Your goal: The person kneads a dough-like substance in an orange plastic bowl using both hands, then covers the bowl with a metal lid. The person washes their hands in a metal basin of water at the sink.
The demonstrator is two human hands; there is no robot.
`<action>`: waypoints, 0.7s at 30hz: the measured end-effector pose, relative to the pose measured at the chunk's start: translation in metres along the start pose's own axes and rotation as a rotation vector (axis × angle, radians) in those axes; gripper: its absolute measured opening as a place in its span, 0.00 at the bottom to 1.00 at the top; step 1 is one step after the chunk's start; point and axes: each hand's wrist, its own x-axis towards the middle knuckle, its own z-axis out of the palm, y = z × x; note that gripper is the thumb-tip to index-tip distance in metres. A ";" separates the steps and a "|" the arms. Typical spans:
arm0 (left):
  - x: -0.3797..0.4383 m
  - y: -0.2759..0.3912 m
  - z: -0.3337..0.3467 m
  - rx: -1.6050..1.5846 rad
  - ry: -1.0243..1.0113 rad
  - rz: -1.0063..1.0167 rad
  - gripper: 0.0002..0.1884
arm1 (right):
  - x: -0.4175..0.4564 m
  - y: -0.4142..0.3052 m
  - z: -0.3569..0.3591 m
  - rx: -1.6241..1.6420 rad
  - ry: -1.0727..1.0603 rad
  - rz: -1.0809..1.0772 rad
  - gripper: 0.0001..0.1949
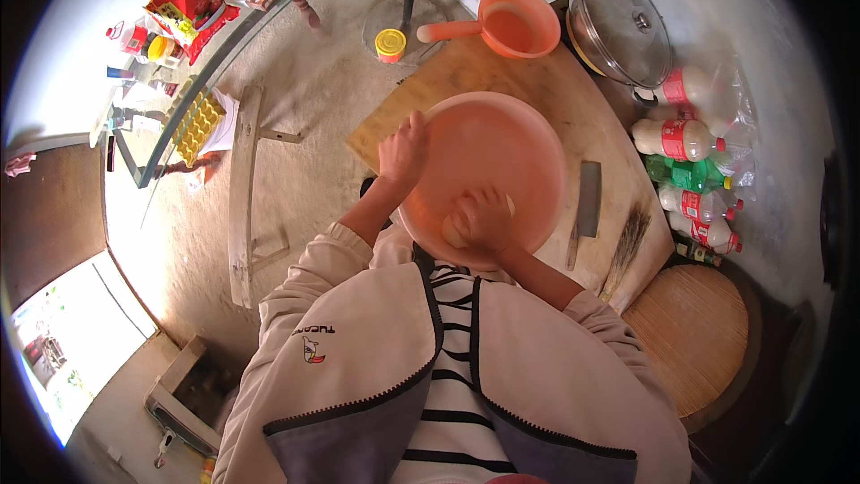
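Note:
A pink plastic basin (497,134) sits on the wooden board in front of me, close against my body. My left hand (405,151) grips its rim on the left side. Inside, at the near part of the bottom, my right hand (485,218) is closed over a pale lump of dough (455,230). The hand's fingers are slightly blurred and cover most of the lump. To the right of the basin lies a cleaver (589,198) with a wooden handle, flat on the board (621,208).
At the board's far edge rests an orange plastic ladle (514,23). Behind stands a lidded steel pot (618,23). Several filled plastic bottles (675,140) line the right wall, near a round wooden lid (695,339). Leftward are a wooden bench (243,215) and a glass table (195,91) bearing groceries.

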 end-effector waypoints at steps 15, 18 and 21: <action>-0.002 -0.003 -0.003 0.001 0.017 0.039 0.15 | 0.092 0.016 0.060 -0.076 -0.102 0.000 0.15; 0.001 -0.001 -0.001 -0.017 0.013 0.022 0.15 | 0.011 0.004 0.002 -0.038 -0.314 -0.121 0.23; -0.001 0.002 0.002 0.010 0.014 0.013 0.15 | -0.024 0.016 -0.023 -0.044 -0.459 -0.148 0.29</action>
